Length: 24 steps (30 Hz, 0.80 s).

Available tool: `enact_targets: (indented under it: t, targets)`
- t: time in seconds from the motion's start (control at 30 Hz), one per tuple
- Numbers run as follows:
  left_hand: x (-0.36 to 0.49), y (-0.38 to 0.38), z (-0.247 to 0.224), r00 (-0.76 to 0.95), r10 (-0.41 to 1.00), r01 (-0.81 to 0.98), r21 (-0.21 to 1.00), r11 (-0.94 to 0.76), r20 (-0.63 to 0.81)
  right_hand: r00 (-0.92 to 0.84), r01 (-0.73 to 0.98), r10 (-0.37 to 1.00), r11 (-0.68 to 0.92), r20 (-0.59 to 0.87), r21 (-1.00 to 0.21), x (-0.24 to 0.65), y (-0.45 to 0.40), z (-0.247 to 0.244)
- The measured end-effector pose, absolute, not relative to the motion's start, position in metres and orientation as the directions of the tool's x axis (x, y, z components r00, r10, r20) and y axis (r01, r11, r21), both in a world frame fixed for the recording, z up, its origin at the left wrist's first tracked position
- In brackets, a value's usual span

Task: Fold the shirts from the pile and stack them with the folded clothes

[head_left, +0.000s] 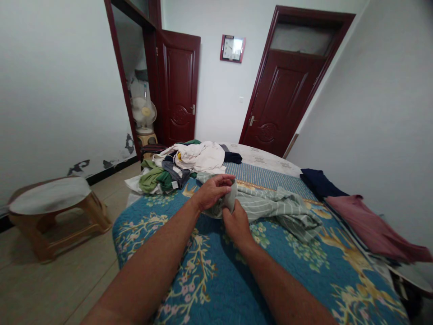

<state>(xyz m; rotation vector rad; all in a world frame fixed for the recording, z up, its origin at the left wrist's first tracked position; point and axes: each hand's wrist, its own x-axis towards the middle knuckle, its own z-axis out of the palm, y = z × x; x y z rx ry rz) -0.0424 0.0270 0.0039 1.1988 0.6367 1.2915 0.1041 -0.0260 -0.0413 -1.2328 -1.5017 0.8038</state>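
A grey-green garment with pale stripes [260, 205] lies crumpled across the blue floral cover [182, 253], its right end loosely bunched. My left hand [214, 192] is at a raised fold of this cloth, with fingers curled over its upper edge and the thumb on the near side. Just below and to the right, my right hand [237, 222] pinches the lower part of the same fold, thumb up. The fold stands upright between both hands and shows a plain, paler side. Which part of the garment it is, I cannot tell.
A heap of clothes [199, 158], white, green and grey, sits behind my left hand. On the right lie a folded pink garment [372, 223] and a dark navy one [321, 183]. A brown stool [57, 203] stands left of the bed. Two dark red doors are beyond.
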Motion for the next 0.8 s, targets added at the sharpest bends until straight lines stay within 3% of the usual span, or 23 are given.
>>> enact_targets:
  t: [0.1,0.2,0.33,0.53,0.63,0.7,0.8]
  targets:
    - [-0.053,0.028,0.009,0.135,0.952,-0.084,0.960,-0.266,0.275,0.013,-0.046,0.975,0.223,0.222,-0.974,0.120,-0.011,-0.052]
    - [-0.063,0.028,0.011,0.057,0.931,0.233,0.901,-0.365,0.362,0.037,-0.285,0.986,0.166,0.162,-0.944,0.133,0.005,-0.059]
    - [-0.070,0.025,0.007,0.261,0.902,0.458,0.778,-0.430,0.345,0.121,-0.400,0.990,0.121,0.079,-0.908,0.137,0.016,-0.058]
    - [-0.077,0.025,-0.004,0.396,0.909,0.649,0.660,-0.378,0.131,0.004,-0.673,0.999,0.042,0.054,-0.739,0.144,0.018,-0.049]
    - [-0.084,0.028,-0.006,0.405,0.912,0.651,0.684,-0.330,0.055,-0.081,-0.706,0.995,-0.022,0.050,-0.708,0.150,0.016,-0.047]
    - [-0.090,0.032,-0.006,0.378,0.924,0.619,0.726,-0.300,0.059,-0.112,-0.712,0.992,-0.045,0.050,-0.701,0.153,0.014,-0.045]
    - [-0.098,0.040,-0.008,0.227,0.958,0.552,0.787,-0.274,0.174,-0.140,-0.719,0.989,-0.067,0.049,-0.691,0.155,0.013,-0.044]
